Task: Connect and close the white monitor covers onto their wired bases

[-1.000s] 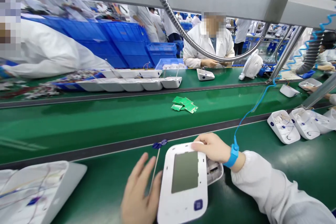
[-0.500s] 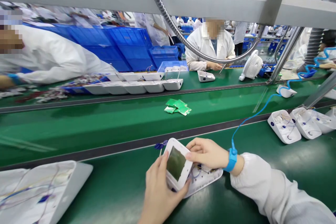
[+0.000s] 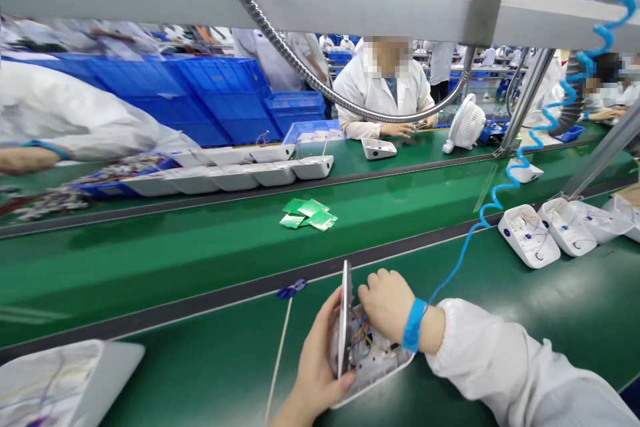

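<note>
My left hand is closed around a thin white panel, which stands nearly edge-on, so its screen side is hidden. Beneath and to its right lies an open white plastic housing with coloured wires inside. Over the housing's far side, my right hand has its fingers curled in close to the wires. What those fingers grip is hidden from me. Around the right wrist is a blue strap with a coiled cord. Left of the panel, a thin pale stick with a purple tip lies on the bench.
Green circuit boards lie on the belt ahead. Several open housings stand at right, and another at near left. Across the belt sit a co-worker, a row of white housings and a white fan-like part.
The panel has turned from showing its screen to nearly edge-on, uncovering more of the housing. My right hand has left the panel's edge and now curls above the wires. The view has shifted rightward.
</note>
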`<state>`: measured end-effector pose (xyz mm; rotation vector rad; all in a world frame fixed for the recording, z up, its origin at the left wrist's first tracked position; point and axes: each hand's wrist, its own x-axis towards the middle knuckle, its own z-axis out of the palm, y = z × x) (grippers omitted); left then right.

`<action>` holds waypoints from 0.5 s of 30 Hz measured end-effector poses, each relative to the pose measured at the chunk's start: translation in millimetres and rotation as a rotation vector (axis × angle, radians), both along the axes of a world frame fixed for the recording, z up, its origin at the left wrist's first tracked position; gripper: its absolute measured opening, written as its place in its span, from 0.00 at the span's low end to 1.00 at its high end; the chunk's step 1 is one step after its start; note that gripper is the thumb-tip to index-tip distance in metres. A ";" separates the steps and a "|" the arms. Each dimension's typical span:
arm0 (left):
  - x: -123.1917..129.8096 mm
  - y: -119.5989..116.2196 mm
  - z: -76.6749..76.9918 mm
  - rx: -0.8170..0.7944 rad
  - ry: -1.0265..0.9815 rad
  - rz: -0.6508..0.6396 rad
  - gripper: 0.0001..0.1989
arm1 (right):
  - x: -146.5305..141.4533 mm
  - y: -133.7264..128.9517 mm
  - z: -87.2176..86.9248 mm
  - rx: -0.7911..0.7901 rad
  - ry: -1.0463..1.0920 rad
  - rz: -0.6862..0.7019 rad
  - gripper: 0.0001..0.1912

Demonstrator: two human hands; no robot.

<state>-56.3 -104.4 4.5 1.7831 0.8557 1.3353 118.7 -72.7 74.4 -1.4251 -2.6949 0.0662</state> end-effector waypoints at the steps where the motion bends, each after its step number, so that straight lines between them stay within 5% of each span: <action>1: 0.0 -1.6 0.2 -0.021 -0.033 0.002 0.48 | 0.8 -0.1 0.6 -0.002 -0.001 0.032 0.05; 6: -3.4 -18.8 -0.4 -0.106 -0.101 0.078 0.47 | 5.5 1.3 -1.5 -0.008 0.043 0.189 0.05; 15: -3.8 -24.9 -4.0 -0.258 -0.088 0.057 0.40 | 7.9 6.8 -5.0 0.032 0.100 0.218 0.07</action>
